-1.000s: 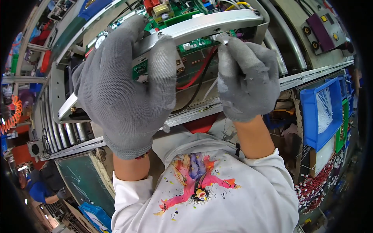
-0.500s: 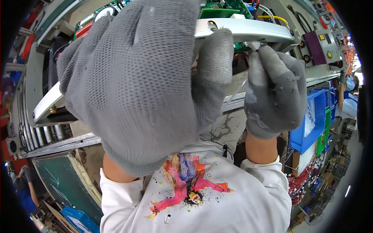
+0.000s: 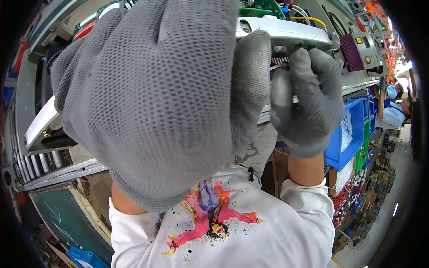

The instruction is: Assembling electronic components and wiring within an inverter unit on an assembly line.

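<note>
Left hand (image 3: 152, 98): gloved, very large across the upper left and centre, its back to the view; the thumb stands apart from the fingers, beside the pale bar. The palm is hidden, so I cannot tell whether it grasps anything.
Right hand (image 3: 308, 96): gloved, right of centre, fingers bent, fingertips up at the underside of the bar. Whether they pinch a small part or only touch the bar, I cannot tell.
Metal frame (image 3: 25, 94): runs from the left side to the upper right, largely behind the left hand; its pale bar (image 3: 295, 31) curves across the upper right, with 1 hole visible beside the left thumb. A brass-coloured screw (image 3: 47, 133) shows at left.
Circuit board (image 3: 263, 8): green, at the top edge, beyond the bar; a yellow wire (image 3: 315, 21) lies to its right.
Purple box (image 3: 353, 52): upper right, past the frame's end.
Blue bin (image 3: 344, 136): right side, below the right hand.
Blind spot: the 2 gloves and the bar cover the contact area, so a part could sit crooked unnoticed.
Slip: thick, worn-looking fingertips could dull the feel of a small part and let it drop.
Snag: loose knit could catch on the bar's edge or hole.
Wires: pressing behind the bar could tug or trap a wire.
</note>
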`<state>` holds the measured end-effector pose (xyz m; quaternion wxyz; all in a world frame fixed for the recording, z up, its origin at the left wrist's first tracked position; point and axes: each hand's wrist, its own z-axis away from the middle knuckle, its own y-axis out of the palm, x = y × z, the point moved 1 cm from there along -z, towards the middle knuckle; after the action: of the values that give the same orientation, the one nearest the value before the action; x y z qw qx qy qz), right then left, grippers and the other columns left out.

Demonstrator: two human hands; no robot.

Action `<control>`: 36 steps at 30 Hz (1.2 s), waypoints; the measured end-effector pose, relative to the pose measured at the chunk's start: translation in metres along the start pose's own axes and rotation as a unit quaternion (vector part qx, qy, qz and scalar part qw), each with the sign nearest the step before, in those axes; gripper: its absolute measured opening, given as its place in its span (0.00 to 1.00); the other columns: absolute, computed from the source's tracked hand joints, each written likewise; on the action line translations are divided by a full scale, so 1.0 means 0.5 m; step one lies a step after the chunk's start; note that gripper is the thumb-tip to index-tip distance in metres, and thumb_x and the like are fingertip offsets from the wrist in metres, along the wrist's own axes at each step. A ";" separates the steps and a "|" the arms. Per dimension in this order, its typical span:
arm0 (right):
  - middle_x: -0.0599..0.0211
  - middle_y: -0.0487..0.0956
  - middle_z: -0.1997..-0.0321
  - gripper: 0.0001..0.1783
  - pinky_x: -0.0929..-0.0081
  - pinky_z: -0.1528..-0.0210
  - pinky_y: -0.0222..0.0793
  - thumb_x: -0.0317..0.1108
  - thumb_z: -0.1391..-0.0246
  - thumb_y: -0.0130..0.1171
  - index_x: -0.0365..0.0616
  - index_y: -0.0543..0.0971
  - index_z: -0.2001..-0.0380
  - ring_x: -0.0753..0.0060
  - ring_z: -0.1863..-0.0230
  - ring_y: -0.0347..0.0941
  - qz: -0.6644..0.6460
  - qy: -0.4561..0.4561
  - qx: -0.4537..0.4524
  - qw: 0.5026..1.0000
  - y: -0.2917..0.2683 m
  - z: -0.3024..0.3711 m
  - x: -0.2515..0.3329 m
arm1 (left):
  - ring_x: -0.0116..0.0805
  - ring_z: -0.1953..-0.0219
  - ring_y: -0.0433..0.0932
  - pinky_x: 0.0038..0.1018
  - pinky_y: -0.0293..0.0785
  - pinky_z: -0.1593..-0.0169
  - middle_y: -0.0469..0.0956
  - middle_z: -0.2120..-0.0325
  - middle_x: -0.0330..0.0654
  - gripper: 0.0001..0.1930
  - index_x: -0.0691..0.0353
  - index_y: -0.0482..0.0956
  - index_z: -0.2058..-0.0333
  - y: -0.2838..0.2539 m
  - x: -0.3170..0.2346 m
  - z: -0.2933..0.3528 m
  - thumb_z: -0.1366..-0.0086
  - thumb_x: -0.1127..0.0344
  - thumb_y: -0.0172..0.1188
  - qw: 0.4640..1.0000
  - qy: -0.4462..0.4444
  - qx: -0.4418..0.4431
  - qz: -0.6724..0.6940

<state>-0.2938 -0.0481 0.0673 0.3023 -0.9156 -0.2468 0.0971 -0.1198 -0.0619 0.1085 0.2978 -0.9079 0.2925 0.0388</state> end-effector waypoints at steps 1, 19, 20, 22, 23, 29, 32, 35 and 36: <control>0.54 0.77 0.64 0.20 0.75 0.71 0.74 0.19 0.58 0.62 0.36 0.79 0.57 0.67 0.67 0.77 -0.015 -0.014 -0.004 1.000 0.000 0.001 -0.012 | 0.31 0.66 0.82 0.25 0.77 0.60 0.83 0.69 0.44 0.16 0.65 0.80 0.56 0.005 0.000 -0.001 0.39 0.61 0.62 1.000 -0.003 -0.003 0.007; 0.64 0.74 0.75 0.16 0.70 0.77 0.70 0.26 0.55 0.57 0.37 0.77 0.59 0.64 0.78 0.72 0.059 -0.062 0.222 0.971 -0.052 -0.077 -0.003 | 0.30 0.64 0.81 0.24 0.76 0.57 0.82 0.67 0.44 0.17 0.65 0.80 0.55 0.011 0.021 -0.002 0.37 0.60 0.60 0.999 -0.019 0.039 0.023; 0.64 0.73 0.77 0.16 0.69 0.77 0.70 0.27 0.55 0.56 0.36 0.76 0.59 0.63 0.79 0.72 0.074 -0.050 0.250 0.964 -0.063 -0.074 -0.010 | 0.30 0.64 0.81 0.24 0.76 0.57 0.82 0.67 0.44 0.17 0.65 0.79 0.55 0.001 0.014 0.015 0.37 0.60 0.60 0.998 -0.013 0.051 0.030; 0.61 0.71 0.73 0.14 0.67 0.72 0.68 0.28 0.57 0.57 0.35 0.76 0.64 0.62 0.74 0.71 -0.025 -0.085 0.249 0.964 -0.098 -0.089 -0.009 | 0.30 0.64 0.81 0.24 0.76 0.57 0.82 0.66 0.44 0.17 0.65 0.79 0.55 -0.031 0.006 0.017 0.36 0.60 0.60 0.997 0.001 0.069 0.018; 0.67 0.79 0.68 0.20 0.70 0.70 0.71 0.24 0.59 0.61 0.42 0.81 0.58 0.68 0.68 0.76 0.064 -0.193 0.197 0.959 -0.100 0.006 -0.052 | 0.32 0.60 0.80 0.25 0.75 0.54 0.82 0.62 0.45 0.16 0.66 0.79 0.54 -0.010 0.009 0.013 0.35 0.62 0.58 0.993 -0.013 0.078 0.086; 0.56 0.77 0.61 0.17 0.66 0.54 0.72 0.27 0.57 0.59 0.43 0.79 0.59 0.58 0.59 0.75 -0.134 0.064 -0.017 0.989 0.048 0.208 0.055 | 0.36 0.54 0.78 0.29 0.73 0.50 0.78 0.53 0.47 0.15 0.66 0.76 0.49 -0.076 0.070 -0.015 0.31 0.67 0.50 0.963 0.031 0.266 0.033; 0.57 0.77 0.60 0.15 0.65 0.57 0.73 0.30 0.57 0.57 0.41 0.80 0.62 0.59 0.61 0.76 -0.134 0.094 -0.074 0.984 0.115 0.162 0.068 | 0.30 0.61 0.76 0.24 0.71 0.56 0.79 0.56 0.46 0.17 0.67 0.75 0.49 -0.071 0.078 -0.012 0.31 0.64 0.52 0.968 -0.033 0.247 0.031; 0.59 0.79 0.63 0.15 0.62 0.63 0.74 0.33 0.57 0.56 0.40 0.82 0.65 0.59 0.64 0.78 -0.097 0.107 0.081 0.986 0.104 0.068 0.078 | 0.20 0.73 0.72 0.17 0.65 0.70 0.81 0.70 0.39 0.16 0.65 0.80 0.54 -0.080 0.078 -0.013 0.36 0.62 0.61 0.968 -0.097 0.215 0.083; 0.58 0.81 0.64 0.14 0.61 0.63 0.75 0.35 0.57 0.57 0.41 0.83 0.66 0.57 0.64 0.79 -0.088 0.141 0.243 0.956 0.097 0.047 0.075 | 0.20 0.73 0.72 0.17 0.65 0.70 0.81 0.70 0.39 0.16 0.65 0.80 0.54 -0.077 0.069 -0.014 0.36 0.62 0.61 0.969 -0.094 0.212 0.081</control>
<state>-0.2500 -0.0507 0.0181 0.5547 -0.7936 -0.2501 -0.0029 -0.0708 -0.0584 0.1255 0.5056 -0.7897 0.3370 0.0846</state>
